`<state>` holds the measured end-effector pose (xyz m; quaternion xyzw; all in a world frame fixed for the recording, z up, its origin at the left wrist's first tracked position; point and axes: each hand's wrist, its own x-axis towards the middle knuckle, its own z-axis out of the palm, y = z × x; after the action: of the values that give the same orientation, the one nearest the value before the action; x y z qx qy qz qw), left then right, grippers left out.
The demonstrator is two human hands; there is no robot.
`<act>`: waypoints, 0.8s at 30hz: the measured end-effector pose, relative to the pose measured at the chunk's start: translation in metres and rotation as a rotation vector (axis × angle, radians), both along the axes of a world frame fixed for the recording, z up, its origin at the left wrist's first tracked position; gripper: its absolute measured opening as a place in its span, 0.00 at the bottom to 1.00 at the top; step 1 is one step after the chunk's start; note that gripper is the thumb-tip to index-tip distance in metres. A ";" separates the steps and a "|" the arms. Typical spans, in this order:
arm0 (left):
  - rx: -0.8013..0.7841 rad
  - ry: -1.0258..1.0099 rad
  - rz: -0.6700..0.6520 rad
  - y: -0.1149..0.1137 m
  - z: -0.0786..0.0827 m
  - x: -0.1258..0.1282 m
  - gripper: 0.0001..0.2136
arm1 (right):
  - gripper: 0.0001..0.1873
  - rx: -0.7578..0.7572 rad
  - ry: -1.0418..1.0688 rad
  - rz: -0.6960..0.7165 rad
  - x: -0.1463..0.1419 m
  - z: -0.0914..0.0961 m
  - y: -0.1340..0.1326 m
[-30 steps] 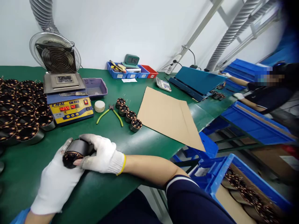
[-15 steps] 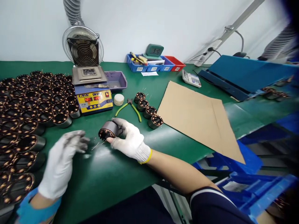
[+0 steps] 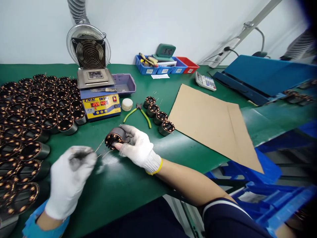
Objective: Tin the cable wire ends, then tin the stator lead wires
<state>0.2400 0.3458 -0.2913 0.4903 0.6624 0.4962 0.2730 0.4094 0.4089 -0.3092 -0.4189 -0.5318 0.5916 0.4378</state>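
Note:
My right hand, in a white glove with a bare thumb tip, is closed around a motor stator. The stator is tilted with its copper-wound end towards me, and thin wire leads stick out to its left. My left hand, also gloved in white with dark smudges, is closed with fingertips pinched at the end of one copper wire. Another lead curves below the stator. Behind it on the green bench lie pliers with green handles, jaws pointing away.
Many stators fill the left side. A yellow-blue solder pot stands at the back, beside a purple tray and a round white pad. Several stators line the edge of a cardboard sheet. A calculator sits behind.
My left hand has come right and its fingers have closed at the wire end. The stator has turned so its open end faces me more; my right hand keeps hold.

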 end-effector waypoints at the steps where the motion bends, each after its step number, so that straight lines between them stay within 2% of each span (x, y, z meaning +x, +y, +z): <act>1: -0.072 0.002 -0.042 0.001 -0.001 0.003 0.15 | 0.36 -0.014 0.015 -0.002 0.000 0.001 0.000; 4: -0.190 -0.131 -0.122 0.004 -0.006 0.010 0.15 | 0.36 -0.054 0.034 -0.004 -0.002 0.002 -0.001; 10: -0.206 -0.393 -0.169 -0.001 -0.017 0.012 0.15 | 0.36 -0.044 0.009 0.037 -0.007 -0.002 -0.006; 13: -0.186 -0.487 -0.125 -0.001 -0.016 0.014 0.15 | 0.36 0.006 -0.035 0.053 -0.005 0.004 -0.004; 15: -0.157 -0.500 -0.067 0.000 -0.013 0.016 0.17 | 0.36 0.113 -0.113 0.022 -0.003 0.017 0.007; 17: -0.084 -0.469 -0.029 0.001 -0.009 0.018 0.24 | 0.36 0.287 -0.252 -0.062 -0.004 0.039 0.029; 19: 0.003 -0.363 -0.034 0.000 -0.009 0.018 0.28 | 0.35 0.493 -0.441 -0.186 -0.009 0.068 0.065; 22: 0.121 0.009 -0.136 -0.002 -0.016 0.015 0.26 | 0.32 0.799 -0.731 -0.333 -0.024 0.109 0.133; 24: 0.241 0.288 -0.235 -0.002 -0.024 0.010 0.24 | 0.30 0.890 -0.879 -0.343 -0.037 0.129 0.176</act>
<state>0.2503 0.3440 -0.3155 0.6591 0.5689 0.4613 0.1707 0.3721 0.5850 -0.1801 -0.4795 -0.7813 0.0098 0.3995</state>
